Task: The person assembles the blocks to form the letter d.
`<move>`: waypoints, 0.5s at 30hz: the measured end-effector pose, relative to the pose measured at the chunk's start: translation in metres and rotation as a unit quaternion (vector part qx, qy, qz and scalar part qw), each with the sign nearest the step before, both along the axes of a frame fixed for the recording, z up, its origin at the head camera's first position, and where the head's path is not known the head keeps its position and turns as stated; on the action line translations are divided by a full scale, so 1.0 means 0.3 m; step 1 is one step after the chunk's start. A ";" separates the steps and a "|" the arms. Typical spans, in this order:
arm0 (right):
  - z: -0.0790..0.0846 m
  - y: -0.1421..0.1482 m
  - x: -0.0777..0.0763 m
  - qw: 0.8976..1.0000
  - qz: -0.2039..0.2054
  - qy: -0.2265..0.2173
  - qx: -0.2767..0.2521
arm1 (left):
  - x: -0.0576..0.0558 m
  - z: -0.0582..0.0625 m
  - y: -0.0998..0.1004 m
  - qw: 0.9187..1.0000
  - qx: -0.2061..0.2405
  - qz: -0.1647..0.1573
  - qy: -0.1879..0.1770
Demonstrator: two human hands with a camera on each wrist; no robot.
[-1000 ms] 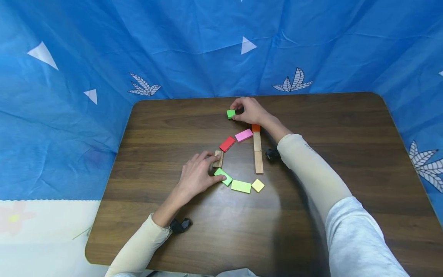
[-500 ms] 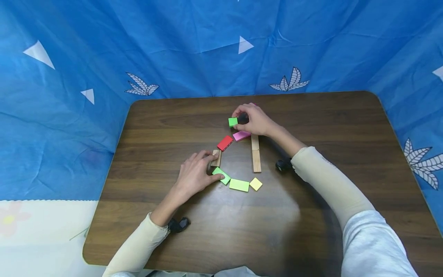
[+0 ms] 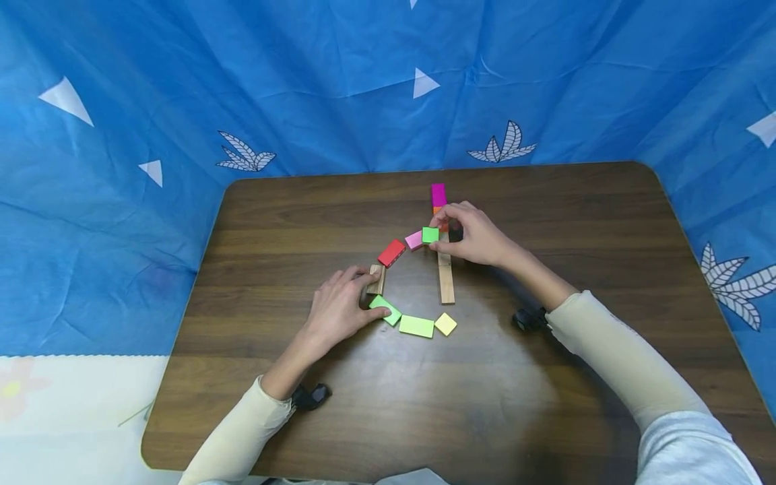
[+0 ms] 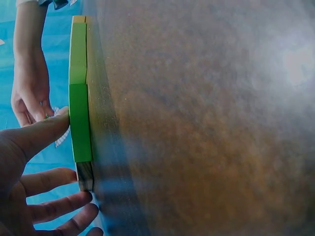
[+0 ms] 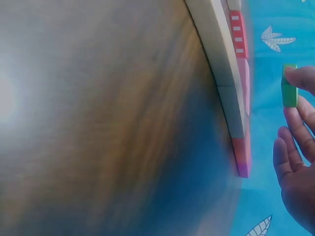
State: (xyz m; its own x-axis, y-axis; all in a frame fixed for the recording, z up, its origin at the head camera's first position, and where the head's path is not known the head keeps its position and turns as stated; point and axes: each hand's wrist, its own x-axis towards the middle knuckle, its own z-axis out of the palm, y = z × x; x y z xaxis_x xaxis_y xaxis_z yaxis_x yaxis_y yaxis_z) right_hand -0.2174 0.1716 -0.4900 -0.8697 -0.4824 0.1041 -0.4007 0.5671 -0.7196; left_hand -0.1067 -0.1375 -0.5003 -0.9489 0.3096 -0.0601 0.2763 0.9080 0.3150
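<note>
My right hand [image 3: 475, 236] pinches a small green block [image 3: 430, 234] between thumb and fingers. In the right wrist view that green block [image 5: 290, 93] is held up off the table. Below it in the head view runs a straight line of blocks, with natural wooden blocks [image 3: 445, 283] nearest me and a magenta block [image 3: 438, 195] at the far end. My left hand [image 3: 342, 304] rests at the curved row, its thumb touching a light green block [image 3: 386, 311]. Its spread fingers [image 4: 59, 204] lie by a striped wooden block [image 3: 376, 279].
The curve also holds a red block [image 3: 392, 252], a pink block [image 3: 414, 240], a yellow-green block [image 3: 416, 327] and a yellow block [image 3: 445, 324]. All lie on a brown wooden table [image 3: 291, 222], with a blue patterned cloth [image 3: 339, 81] behind it.
My right hand has brought the green block nearer and to the right, from the far side to above the straight line. The magenta end has come into view. My left hand stays put.
</note>
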 end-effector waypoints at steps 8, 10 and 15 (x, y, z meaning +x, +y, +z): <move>-0.008 0.059 0.104 1.000 -0.002 0.004 0.006 | 0.003 0.002 0.008 1.000 0.003 -0.004 0.001; -0.006 0.073 0.126 1.000 -0.001 0.002 0.009 | 0.003 0.002 0.009 1.000 0.001 -0.004 0.003; -0.006 0.104 0.173 1.000 0.005 -0.012 0.021 | 0.002 0.000 0.004 1.000 -0.004 -0.002 0.004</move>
